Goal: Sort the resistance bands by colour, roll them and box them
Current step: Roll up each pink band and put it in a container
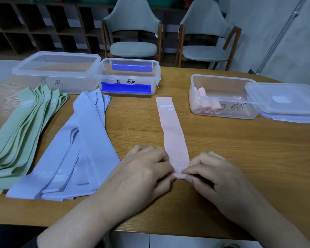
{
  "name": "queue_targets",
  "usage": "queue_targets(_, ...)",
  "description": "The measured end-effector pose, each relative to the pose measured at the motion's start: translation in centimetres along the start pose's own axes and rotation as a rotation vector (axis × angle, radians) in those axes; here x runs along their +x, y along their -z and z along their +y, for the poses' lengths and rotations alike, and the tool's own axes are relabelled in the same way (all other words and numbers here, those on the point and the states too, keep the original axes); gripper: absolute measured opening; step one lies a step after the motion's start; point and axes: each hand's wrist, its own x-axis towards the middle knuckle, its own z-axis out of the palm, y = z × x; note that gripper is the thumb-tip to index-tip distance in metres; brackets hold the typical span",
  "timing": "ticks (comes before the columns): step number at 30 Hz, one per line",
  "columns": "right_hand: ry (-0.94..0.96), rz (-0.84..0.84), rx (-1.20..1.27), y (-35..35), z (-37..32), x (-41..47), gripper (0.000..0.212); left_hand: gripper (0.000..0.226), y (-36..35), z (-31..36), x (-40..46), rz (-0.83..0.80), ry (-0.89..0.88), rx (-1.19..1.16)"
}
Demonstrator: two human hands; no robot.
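A pink band [171,129] lies flat on the wooden table [240,149], stretching away from me. My left hand [145,169] and my right hand [209,172] pinch its near end, which is folded over into a small roll. A pile of blue bands [86,144] lies to the left, and a pile of green bands [23,129] sits further left. Rolled pink bands [207,106] lie inside a clear box [222,97] at the right.
A large clear box [57,72] and a smaller one with blue clips [127,77] stand at the back left. A clear lid [284,102] leans against the pink box. Two chairs [132,33] stand behind the table.
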Motion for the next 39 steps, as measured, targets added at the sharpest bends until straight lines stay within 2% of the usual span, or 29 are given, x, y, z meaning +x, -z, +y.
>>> queue_targets(3, -0.021, 0.003, 0.021, 0.09, -0.05, 0.09, 0.024, 0.017, 0.03, 0.01, 0.04, -0.005, 0.003, -0.015)
queue_targets(10, -0.027, -0.005, 0.007, 0.15, 0.08, 0.07, 0.031, 0.019, -0.13, 0.03, 0.07, -0.007, 0.031, 0.022)
queue_targets(14, -0.028, -0.01, 0.007, 0.19, -0.02, 0.13, 0.021, 0.018, -0.19, 0.01, 0.1, -0.015, 0.042, 0.016)
queue_targets(20, -0.008, -0.006, 0.008, 0.0, -0.21, -0.02, 0.028, 0.018, -0.08, 0.17, 0.05, -0.007, 0.024, 0.023)
queue_targets(34, -0.061, 0.019, -0.01, -0.01, -0.33, 0.34, 0.029, 0.018, -0.29, 0.07, 0.09, -0.012, 0.092, 0.013)
queue_targets(39, -0.081, -0.003, -0.015, -0.27, -0.19, 0.35, 0.021, 0.019, -0.32, 0.07, 0.14, -0.014, 0.107, 0.029)
